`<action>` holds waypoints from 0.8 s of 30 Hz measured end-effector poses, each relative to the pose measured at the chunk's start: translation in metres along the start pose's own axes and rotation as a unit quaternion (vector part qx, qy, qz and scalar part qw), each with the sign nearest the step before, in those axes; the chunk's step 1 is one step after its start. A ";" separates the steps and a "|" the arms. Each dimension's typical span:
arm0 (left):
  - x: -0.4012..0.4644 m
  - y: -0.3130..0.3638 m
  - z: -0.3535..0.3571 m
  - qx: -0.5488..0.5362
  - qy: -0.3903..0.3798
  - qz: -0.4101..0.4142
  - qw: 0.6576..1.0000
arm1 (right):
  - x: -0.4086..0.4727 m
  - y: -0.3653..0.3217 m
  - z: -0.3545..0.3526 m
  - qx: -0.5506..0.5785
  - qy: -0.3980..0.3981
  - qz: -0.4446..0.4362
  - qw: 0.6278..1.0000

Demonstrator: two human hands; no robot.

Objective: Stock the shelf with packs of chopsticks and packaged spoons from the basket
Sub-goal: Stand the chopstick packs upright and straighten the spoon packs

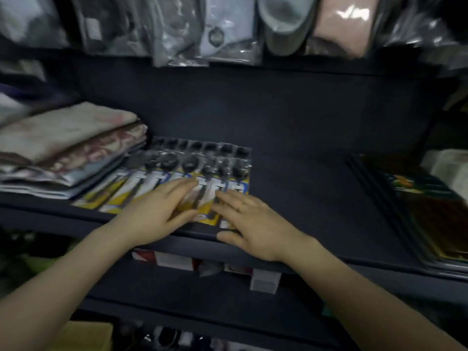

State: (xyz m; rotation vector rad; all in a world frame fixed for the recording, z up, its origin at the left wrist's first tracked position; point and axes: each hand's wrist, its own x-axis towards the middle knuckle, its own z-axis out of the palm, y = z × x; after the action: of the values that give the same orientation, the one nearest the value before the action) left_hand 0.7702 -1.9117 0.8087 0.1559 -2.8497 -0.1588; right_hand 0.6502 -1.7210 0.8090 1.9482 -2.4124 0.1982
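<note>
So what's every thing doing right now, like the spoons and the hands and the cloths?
Packaged spoons: lying flat in an overlapping row on the shelf.
Left hand: fingers straight, resting flat on the spoon packs.
Right hand: fingers straight, resting on the packs at the row's right end.
Folded cloths: stacked, left of the spoons.
Dark shelf: bare to the right of the spoons.
Flat packs: lying stacked at the far right.

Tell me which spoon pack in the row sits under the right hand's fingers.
The rightmost spoon pack, at the row's end beside the bare shelf. The right hand lies flat on its lower part; the left hand covers packs nearer the middle.
</note>
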 end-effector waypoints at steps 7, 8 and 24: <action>-0.030 -0.086 -0.018 -0.029 -0.047 0.001 0.999 | 0.071 -0.049 0.002 -0.028 -0.003 0.030 0.999; -0.032 -0.094 -0.022 -0.031 -0.063 0.006 0.998 | 0.079 -0.052 0.006 -0.027 -0.015 0.034 0.999; -0.010 -0.137 -0.028 -0.053 -0.168 0.105 0.979 | 0.096 -0.067 0.003 -0.017 -0.042 0.110 0.993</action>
State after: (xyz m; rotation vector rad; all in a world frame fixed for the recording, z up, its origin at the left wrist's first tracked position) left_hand 0.7998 -2.0487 0.8153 -0.2138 -3.1565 -0.3186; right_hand 0.6951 -1.8283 0.8214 1.7080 -2.6642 0.0824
